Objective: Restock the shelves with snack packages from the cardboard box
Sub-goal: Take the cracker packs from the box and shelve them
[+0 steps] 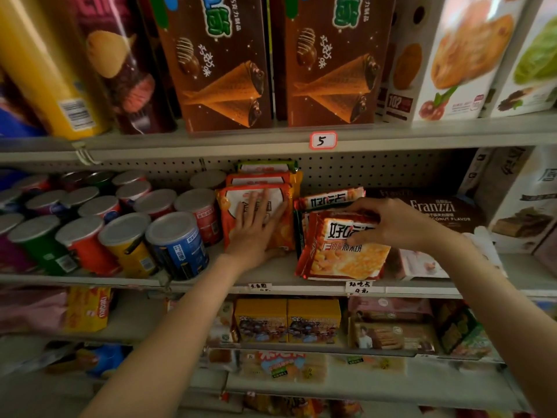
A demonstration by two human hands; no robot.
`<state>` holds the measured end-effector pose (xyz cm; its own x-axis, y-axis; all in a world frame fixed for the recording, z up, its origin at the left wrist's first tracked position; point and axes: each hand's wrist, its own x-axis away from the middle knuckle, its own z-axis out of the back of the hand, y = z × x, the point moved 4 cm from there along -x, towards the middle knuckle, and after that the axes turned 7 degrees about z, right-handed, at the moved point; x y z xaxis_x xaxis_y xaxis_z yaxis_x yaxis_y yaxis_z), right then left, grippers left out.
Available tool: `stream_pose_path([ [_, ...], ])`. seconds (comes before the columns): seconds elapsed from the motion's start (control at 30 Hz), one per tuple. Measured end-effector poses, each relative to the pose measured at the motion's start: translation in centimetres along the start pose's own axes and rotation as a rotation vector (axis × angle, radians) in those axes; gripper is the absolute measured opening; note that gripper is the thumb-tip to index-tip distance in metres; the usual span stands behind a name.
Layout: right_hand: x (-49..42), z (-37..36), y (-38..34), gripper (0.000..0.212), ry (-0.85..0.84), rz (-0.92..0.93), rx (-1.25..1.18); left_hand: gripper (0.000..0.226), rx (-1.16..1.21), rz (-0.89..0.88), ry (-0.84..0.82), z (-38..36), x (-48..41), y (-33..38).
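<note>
Head view is filled by a grey metal shelf [271,274] stocked with snacks, and both bare hands are seen reaching onto its middle tier. The left hand [256,227] is laid flat, fingers spread and straight, against the front of an orange snack packet [283,233] that stands upright at the head of a row of like packets running toward the perforated back panel; nothing is gripped by it, the palm and fingers being merely pressed on the packet face. Just to the right, a red snack packet [340,257] printed with crackers is held leaning on the shelf, its lower edge at the shelf lip above a handwritten price tag [358,287]. The right hand [388,226] is closed over the top edge of this red packet, fingers curled across the upper front, so that the packet hangs below and in front of the grip while its top right corner is hidden by the hand. More red packets [330,199] are stacked directly behind it. To the left of the orange row, short cans [177,245] with foil tops are ranged in several colours. A dark box marked Franzzi [434,211] lies behind the right wrist. Tall brown cone boxes [220,70] stand on the tier above, over a label bearing the numeral 5 [322,140].
</note>
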<state>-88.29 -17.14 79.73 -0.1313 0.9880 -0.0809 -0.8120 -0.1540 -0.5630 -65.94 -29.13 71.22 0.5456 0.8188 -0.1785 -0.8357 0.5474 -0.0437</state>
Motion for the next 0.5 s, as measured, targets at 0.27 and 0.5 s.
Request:
stream_pose_path([
  [0.27, -0.2, -0.2, -0.7, 0.062, -0.012, 0.007, 0.017, 0.048, 0.471, 0.096, 0.367, 2.7, 2.4, 1.2],
  [0.5, -0.7, -0.3, -0.6, 0.061, -0.02, 0.038, 0.075, 0.059, 1.275, 0.218, 0.079, 3.7, 4.5, 6.8],
])
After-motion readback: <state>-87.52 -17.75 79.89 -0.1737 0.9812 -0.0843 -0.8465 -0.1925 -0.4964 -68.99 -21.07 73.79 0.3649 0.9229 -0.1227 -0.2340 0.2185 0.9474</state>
